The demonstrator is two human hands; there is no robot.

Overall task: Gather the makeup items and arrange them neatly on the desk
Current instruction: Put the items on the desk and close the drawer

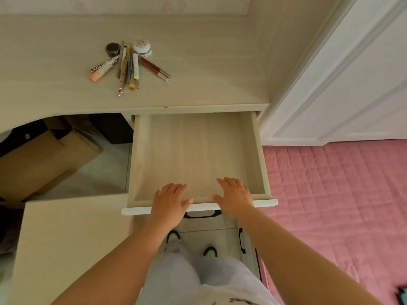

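Pulled-out drawer (141, 155) with left hand (169, 200) and right hand (234, 198) both flat, fingers spread on its front edge, holding nothing, makeup items (128, 62) bunched well apart up on the desk (55, 89).

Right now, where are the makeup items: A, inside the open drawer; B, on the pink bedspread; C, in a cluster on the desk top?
C: the makeup items lie clustered on the desk, while the open drawer shows only bare wood.
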